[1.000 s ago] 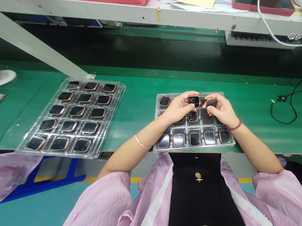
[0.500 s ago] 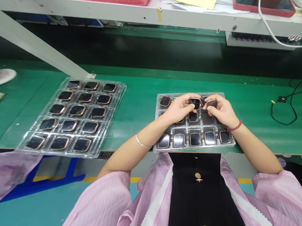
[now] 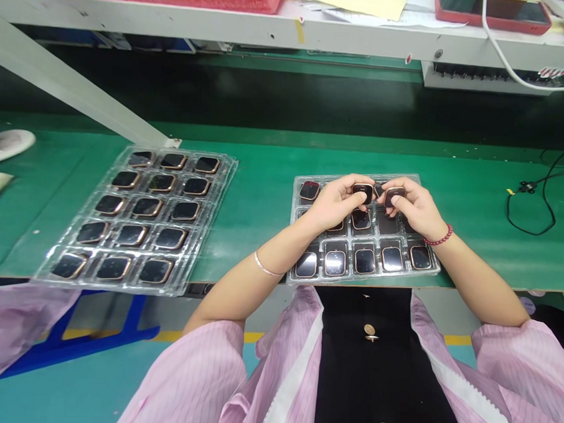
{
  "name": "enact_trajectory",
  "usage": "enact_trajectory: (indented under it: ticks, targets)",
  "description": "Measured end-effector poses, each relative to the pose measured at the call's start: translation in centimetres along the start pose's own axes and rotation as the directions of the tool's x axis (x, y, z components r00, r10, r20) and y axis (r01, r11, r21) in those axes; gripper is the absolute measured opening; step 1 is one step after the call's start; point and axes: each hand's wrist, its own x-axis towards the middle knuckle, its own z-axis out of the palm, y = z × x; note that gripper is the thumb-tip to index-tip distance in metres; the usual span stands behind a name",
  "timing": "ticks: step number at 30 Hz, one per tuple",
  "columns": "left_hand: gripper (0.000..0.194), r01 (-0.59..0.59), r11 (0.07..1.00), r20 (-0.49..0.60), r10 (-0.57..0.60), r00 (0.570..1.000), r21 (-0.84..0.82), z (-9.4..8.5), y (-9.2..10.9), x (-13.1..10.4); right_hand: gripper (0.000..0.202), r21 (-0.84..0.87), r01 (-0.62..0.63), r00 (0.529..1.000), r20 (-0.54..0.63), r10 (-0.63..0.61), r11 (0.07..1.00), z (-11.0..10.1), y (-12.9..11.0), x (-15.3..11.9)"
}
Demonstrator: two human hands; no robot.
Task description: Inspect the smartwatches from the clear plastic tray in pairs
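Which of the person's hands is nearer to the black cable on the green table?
The right. The right hand is left of the black cable, above the tray in front; the left hand is farther left, above the same tray.

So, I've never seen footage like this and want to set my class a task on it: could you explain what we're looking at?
No machine here: these are a person's bare left hand and right hand. One camera, worn on the person's head, looks forward and down. On the green bench lie a left tray and a right tray, both holding what look like strapless watches, plus a black cable farther right. Over the right tray, each hand holds one watch.
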Motion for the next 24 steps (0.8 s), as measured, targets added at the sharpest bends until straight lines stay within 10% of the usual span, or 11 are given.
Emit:
enact_trajectory:
  ticks: [24]
  targets:
    - [0.042, 0.003, 1.0, 0.017, -0.003, 1.0, 0.012, -0.1, -0.37, 0.05, 0.027, 0.016, 0.042, 0.999, 0.009, -0.042, 0.999, 0.23, -0.2, -0.01]
